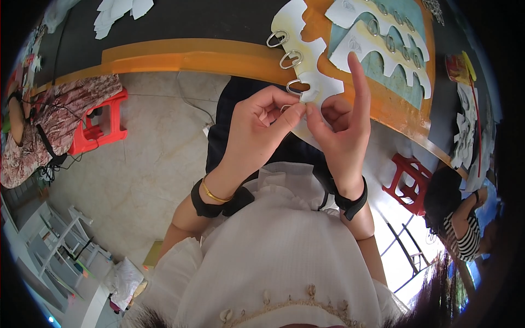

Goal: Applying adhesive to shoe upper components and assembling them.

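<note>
Workshop: long worktable, white ringed pieces, 2 red stools.

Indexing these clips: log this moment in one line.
left hand: pinching scalloped white strip; right hand: thumb at strip, index finger raised; silver rings: along strip's left edge

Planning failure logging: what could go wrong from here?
- Strip juts past the table edge toward the lap; if the grip slips, it could slide off.
- Left hand and right hand meet at one small spot on the strip; uneven pressure might crease it.
- Rings stick out along the strip's side and could snag on the table edge.
</note>
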`<state>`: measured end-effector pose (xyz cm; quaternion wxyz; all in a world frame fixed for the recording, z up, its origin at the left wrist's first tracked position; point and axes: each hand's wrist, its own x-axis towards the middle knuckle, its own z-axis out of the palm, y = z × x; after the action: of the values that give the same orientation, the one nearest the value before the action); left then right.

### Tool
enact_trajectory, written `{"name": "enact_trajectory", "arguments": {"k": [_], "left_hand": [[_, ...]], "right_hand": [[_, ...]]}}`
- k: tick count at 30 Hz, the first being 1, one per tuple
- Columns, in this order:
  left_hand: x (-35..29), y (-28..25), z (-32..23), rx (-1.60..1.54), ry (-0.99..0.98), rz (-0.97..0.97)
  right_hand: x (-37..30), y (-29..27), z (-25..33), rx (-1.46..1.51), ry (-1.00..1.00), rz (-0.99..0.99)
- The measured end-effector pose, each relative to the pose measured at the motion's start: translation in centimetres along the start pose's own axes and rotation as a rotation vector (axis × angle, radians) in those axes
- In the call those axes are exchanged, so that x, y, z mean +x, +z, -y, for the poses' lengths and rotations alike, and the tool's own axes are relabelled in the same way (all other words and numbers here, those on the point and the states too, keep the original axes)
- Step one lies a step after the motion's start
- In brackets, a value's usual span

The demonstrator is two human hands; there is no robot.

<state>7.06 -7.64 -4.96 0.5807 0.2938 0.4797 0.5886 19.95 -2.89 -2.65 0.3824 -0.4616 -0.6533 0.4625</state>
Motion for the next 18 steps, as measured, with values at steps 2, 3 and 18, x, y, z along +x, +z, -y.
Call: {"name": "enact_trajectory", "arguments": {"k": [2,3,18], "left_hand": [[0.1,0.1,-0.9,-0.023,-0.066,0.006],[0.2,-0.1,-1.0,0.056,-0.044,0.048],[-1.3,-0.4,-2.3,0.206,-0.145,0.036]], "right_hand": [[0.3,-0.6,0.8,0.088,0.073,0.029],[0.3,-0.8,0.9,0.178,0.142,0.058],[-0.1,-0.5,0.5,0.098,0.182,0.017]]}}
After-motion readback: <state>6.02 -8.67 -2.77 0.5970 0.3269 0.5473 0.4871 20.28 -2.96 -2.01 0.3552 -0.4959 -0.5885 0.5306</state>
